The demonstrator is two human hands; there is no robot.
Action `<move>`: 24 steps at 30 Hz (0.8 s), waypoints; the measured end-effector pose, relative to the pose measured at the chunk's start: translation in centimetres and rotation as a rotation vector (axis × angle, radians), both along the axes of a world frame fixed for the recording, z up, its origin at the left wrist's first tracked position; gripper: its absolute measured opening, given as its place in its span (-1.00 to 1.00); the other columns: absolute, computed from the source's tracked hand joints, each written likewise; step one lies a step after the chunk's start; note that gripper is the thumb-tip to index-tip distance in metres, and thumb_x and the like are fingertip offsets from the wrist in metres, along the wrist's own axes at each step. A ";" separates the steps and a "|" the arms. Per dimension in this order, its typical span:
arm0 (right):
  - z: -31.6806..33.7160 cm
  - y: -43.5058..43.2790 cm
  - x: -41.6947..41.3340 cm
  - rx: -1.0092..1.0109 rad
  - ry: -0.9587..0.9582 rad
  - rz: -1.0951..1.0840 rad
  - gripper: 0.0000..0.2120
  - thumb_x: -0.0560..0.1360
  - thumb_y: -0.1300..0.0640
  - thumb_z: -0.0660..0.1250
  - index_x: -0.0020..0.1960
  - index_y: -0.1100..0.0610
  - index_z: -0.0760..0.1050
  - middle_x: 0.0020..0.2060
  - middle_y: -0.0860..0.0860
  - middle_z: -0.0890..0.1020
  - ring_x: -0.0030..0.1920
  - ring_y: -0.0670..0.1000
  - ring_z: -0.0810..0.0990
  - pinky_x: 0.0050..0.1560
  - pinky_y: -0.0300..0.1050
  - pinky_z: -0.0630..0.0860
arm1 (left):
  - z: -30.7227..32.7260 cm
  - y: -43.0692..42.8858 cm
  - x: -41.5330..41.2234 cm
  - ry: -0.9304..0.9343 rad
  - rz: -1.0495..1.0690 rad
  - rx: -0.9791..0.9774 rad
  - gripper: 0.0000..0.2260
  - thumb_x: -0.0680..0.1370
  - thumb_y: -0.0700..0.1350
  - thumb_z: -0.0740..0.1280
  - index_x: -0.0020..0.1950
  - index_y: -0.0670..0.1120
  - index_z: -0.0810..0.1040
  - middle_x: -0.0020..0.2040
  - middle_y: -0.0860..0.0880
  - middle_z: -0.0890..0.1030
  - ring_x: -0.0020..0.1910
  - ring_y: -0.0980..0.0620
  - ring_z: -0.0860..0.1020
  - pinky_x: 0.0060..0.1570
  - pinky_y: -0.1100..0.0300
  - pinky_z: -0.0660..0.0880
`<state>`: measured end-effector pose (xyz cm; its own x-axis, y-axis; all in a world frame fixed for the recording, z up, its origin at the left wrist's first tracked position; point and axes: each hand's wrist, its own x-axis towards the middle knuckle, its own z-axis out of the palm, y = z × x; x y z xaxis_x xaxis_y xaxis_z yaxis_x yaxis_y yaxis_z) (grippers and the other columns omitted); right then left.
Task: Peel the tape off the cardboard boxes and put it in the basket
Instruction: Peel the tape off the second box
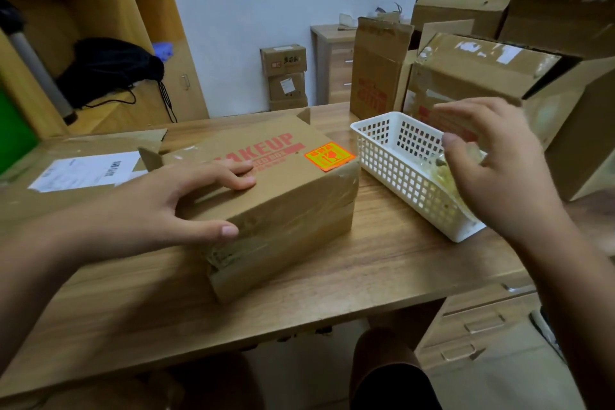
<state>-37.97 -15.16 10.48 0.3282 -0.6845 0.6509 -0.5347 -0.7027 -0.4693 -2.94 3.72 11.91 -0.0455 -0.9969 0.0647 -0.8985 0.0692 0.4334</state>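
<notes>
Left hand: the left hand [173,206], lower left of frame, lies flat on the cardboard box [293,196]. Its fingers are straight on the top face and its thumb presses the near side face; it steadies the box and grips nothing.
Box: it sits mid-frame on the table [382,270], printed top face up. Its long axis seems to run from lower centre up toward the right, its right end pointing at the basket.
Tape left on the box: clear tape [233,250] still wraps the near side face, wrinkled and torn at the lower corner. My judgement is that this box is not finished.
Right hand: the right hand [499,170], right of centre, hovers over the basket with fingers spread and loosely bent, pinching nothing I can see. It is blurred, so I cannot tell whether tape clings to it.
Basket: the white basket [376,125] is just beside the box, its long axis running upper left to lower right.
Tape done: a crumpled tape wad [439,176] lies inside the basket under the hand, with no clear axis.
Far boxes: the boxes [482,70] at upper right show glossy tape, so work likely remains there.
</notes>
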 end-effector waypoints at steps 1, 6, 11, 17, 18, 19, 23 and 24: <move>0.0 0.4 0.8 0.007 0.009 0.052 -0.66 0.62 0.15 0.27 0.38 0.00 0.52 0.23 -0.16 0.47 0.34 -0.13 0.38 0.34 -0.33 0.25 | 0.1 0.2 0.1 0.011 -0.006 0.010 -0.33 0.37 0.51 0.36 0.45 0.38 0.37 0.49 0.45 0.26 0.51 0.40 0.18 0.40 -0.05 0.29; -0.8 2.2 5.0 0.150 0.176 0.324 -0.63 0.67 0.08 0.24 0.47 0.02 0.46 0.39 -0.12 0.46 0.37 -0.23 0.36 0.37 -0.46 0.20 | 0.6 1.1 -0.1 0.032 -0.002 0.070 -0.38 0.41 0.40 0.35 0.46 0.38 0.34 0.50 0.48 0.22 0.51 0.45 0.10 0.36 0.01 0.28; -1.5 2.9 6.5 0.348 0.207 0.438 -0.56 0.69 -0.04 0.15 0.55 -0.01 0.36 0.45 -0.13 0.44 0.41 -0.26 0.36 0.41 -0.40 0.24 | 1.0 1.9 -0.7 0.059 0.015 0.115 -0.44 0.41 0.23 0.30 0.42 0.38 0.34 0.48 0.51 0.22 0.52 0.43 0.08 0.44 -0.02 0.23; -2.6 5.3 5.0 0.508 -0.006 0.534 -0.46 0.58 -0.13 0.22 0.54 -0.07 0.36 0.28 -0.26 0.55 0.25 -0.35 0.52 0.28 -0.37 0.47 | 1.0 2.3 -1.8 0.051 0.084 0.104 -0.47 0.41 -0.03 0.21 0.32 0.40 0.34 0.44 0.55 0.24 0.47 0.46 0.20 0.44 -0.04 0.34; -2.8 5.8 4.7 0.513 -0.030 0.548 -0.44 0.56 -0.13 0.23 0.54 -0.06 0.36 0.30 -0.26 0.55 0.27 -0.34 0.52 0.30 -0.33 0.47 | 1.2 2.2 -2.0 0.057 0.091 0.112 -0.50 0.41 0.01 0.20 0.31 0.40 0.34 0.43 0.56 0.24 0.47 0.44 0.21 0.43 -0.06 0.36; -3.0 6.2 4.6 0.512 -0.051 0.559 -0.45 0.56 -0.11 0.24 0.54 -0.05 0.37 0.32 -0.25 0.54 0.29 -0.32 0.51 0.33 -0.29 0.47 | 1.3 2.1 -2.2 0.070 0.100 0.122 -0.54 0.41 0.09 0.20 0.30 0.40 0.35 0.43 0.56 0.25 0.47 0.40 0.24 0.41 -0.09 0.37; -4.7 8.2 4.4 0.514 -0.124 0.635 -0.54 0.65 0.03 0.28 0.54 -0.06 0.36 0.42 -0.20 0.48 0.43 -0.23 0.43 0.41 -0.21 0.42 | 1.3 1.1 -3.4 -0.011 0.173 0.059 -0.48 0.38 0.57 0.06 0.29 0.46 0.31 0.32 0.41 0.45 0.22 0.31 0.48 0.20 -0.01 0.50; -5.2 8.7 4.5 0.527 -0.139 0.661 -0.51 0.63 0.04 0.28 0.55 -0.08 0.34 0.45 -0.20 0.46 0.45 -0.21 0.41 0.43 -0.18 0.41 | 1.2 0.8 -3.7 -0.051 0.184 0.031 -0.45 0.37 0.61 0.00 0.30 0.48 0.29 0.27 0.38 0.47 0.14 0.31 0.50 0.13 0.04 0.51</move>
<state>-33.50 -6.46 5.27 0.7071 -0.6055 0.3652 -0.0053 -0.5211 -0.8535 -6.61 4.54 13.10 0.1348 -0.9902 0.0362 -0.9158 -0.1105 0.3861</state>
